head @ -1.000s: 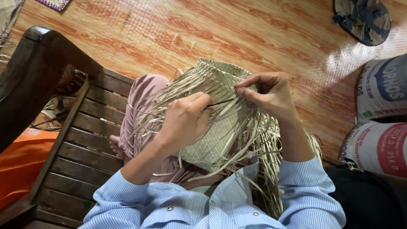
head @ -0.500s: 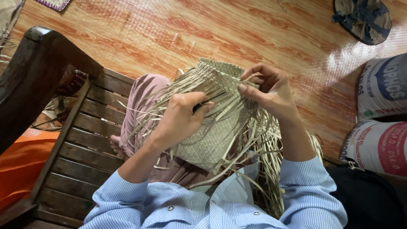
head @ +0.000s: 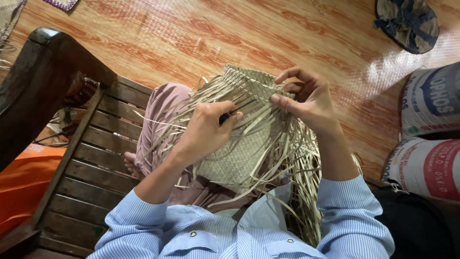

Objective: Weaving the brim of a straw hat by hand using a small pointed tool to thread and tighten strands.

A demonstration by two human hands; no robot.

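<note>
At the bottom of the frame are two blue striped sleeves (head: pixel 182 232), and from them the forearms rise toward the middle of the picture. On the lap lies the weave (head: pixel 239 158) — a half-made piece of pale plaited strips, its finished band (head: pixel 249 79) turned away from the person at centre top, its loose strips (head: pixel 302 192) trailing down and to the lower right. Its long axis runs from the lap up toward that band, tilting slightly rightward.

The left hand (head: pixel 208 129) is curled nearly closed on the near face of the weave, at centre left; its fingers pinch a thin dark tool (head: pixel 229 115) whose tip points right, toward the other hand. The right hand (head: pixel 306 98) sits higher and further out, just right of the band — thumb and forefinger pressed together on a strip at the band's edge, the other fingers arched loosely above. So the working edge lies between the two hands, right hand touching it, left hand just short of it.

Beyond, at left, a slatted wooden bench (head: pixel 91 158); at far right, printed sacks (head: pixel 431 129); the patterned wood-look floor (head: pixel 191 38) fills the top, with a dark hat (head: pixel 407 21) in the upper right corner.
</note>
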